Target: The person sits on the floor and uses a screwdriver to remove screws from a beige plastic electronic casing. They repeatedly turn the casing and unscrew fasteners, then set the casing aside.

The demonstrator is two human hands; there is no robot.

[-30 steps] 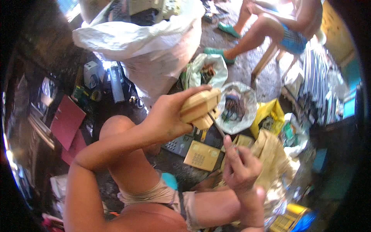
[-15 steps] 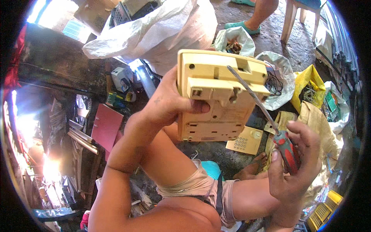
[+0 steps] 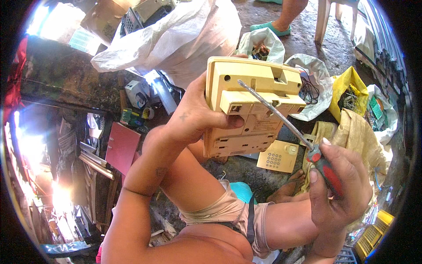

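My left hand [image 3: 198, 110] grips a yellowed telephone base [image 3: 246, 125] by its left side, thumb across its underside. The underside faces me, showing screw holes, slots and a raised ridge. In my right hand [image 3: 343, 189] is a screwdriver [image 3: 285, 123] with a red and grey handle. Its metal shaft slants up and left across the front of the base, with the tip near the upper left screw hole; whether it touches cannot be made out. Below the base, a loose cream telephone cover with a keypad [image 3: 278, 156] lies on the ground by my foot.
A big white sack [image 3: 176, 39] stands beyond my left hand. Smaller sacks of scrap, including a yellow one [image 3: 348, 94], line the right. A red binder [image 3: 122, 147] leans at left, and a yellow crate [image 3: 373, 235] sits lower right. Another person's foot in a teal clog [image 3: 274, 29] is at the far side.
The screwdriver has swung to a flatter slant, its tip moving left toward the upper left screw hole. My right hand has shifted slightly right and down. The telephone base stays held.
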